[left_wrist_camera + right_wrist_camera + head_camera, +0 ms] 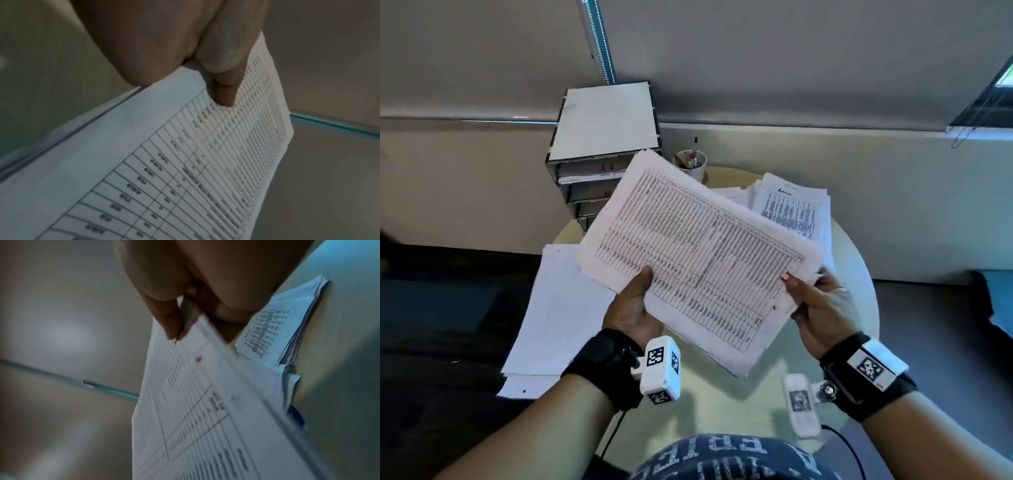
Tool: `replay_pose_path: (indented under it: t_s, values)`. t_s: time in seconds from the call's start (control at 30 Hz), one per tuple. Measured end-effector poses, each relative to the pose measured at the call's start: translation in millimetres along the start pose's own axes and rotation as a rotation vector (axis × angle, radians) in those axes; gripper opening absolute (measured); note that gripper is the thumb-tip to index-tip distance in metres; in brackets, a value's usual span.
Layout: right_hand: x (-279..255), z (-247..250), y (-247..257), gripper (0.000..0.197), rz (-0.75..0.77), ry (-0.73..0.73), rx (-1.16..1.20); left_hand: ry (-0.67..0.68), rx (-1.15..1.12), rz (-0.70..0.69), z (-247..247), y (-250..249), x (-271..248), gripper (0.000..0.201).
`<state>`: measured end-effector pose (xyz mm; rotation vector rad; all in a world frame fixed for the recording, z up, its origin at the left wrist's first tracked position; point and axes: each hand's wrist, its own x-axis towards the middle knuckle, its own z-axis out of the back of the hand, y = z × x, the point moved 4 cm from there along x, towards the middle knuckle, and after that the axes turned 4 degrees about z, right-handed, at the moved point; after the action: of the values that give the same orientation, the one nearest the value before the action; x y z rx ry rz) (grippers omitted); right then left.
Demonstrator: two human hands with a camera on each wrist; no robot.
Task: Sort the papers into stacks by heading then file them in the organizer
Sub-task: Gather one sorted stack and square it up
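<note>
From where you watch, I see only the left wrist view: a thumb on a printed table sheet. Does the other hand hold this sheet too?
Observer: Yes. The right hand pinches the far edge of the same bundle of papers; the left hand holds the near edge.
Operator: Is the bundle on the table?
Observer: No, it is held above the round table.
Operator: Where is the organizer?
Observer: The drawer organizer stands behind the bundle, left of a cup of pens.
</note>
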<state>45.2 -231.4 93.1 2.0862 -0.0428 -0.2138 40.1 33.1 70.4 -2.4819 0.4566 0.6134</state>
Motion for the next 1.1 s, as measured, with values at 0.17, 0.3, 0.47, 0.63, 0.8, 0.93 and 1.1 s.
replay_pose_path:
  t_s: [0.17, 0.3, 0.47, 0.63, 0.8, 0.93, 1.1]
  values:
    - [-1.4, -1.3, -11.0, 0.031, -0.041, 0.007, -0.193, -0.034, 0.005, -0.018, 11.0, 5.9, -2.7, 0.032]
    - [7.7, 7.7, 15.4, 0.052, 0.01, 0.035, -0.163, -0.091, 0.015, -0.207, 30.4, -34.5, -4.7, 0.034]
    - [13.9, 20.0, 37.0, 0.031, 0.018, 0.096, -0.316, 0.039, 0.504, -0.132, 32.5, -73.3, -17.4, 0.053]
    - [11.6, 19.7, 39.9, 0.013, 0.116, 0.07, -0.445, -0.029, 0.867, -0.199, 22.0, -70.8, -21.8, 0.052]
    - [8.5, 35.8, 31.6, 0.027, 0.23, 0.018, -0.436, -0.126, 0.972, -0.402, 30.0, -58.6, -29.0, 0.034]
    - [4.4, 54.8, 4.7, 0.027, 0.102, 0.051, -0.516, -0.073, 1.123, -0.377, 44.3, -36.3, -33.1, 0.019]
    - [-7.5, 63.9, -28.6, 0.033, -0.049, 0.039, -0.617, -0.202, 1.105, -0.241, 68.3, -9.8, -15.3, 0.042]
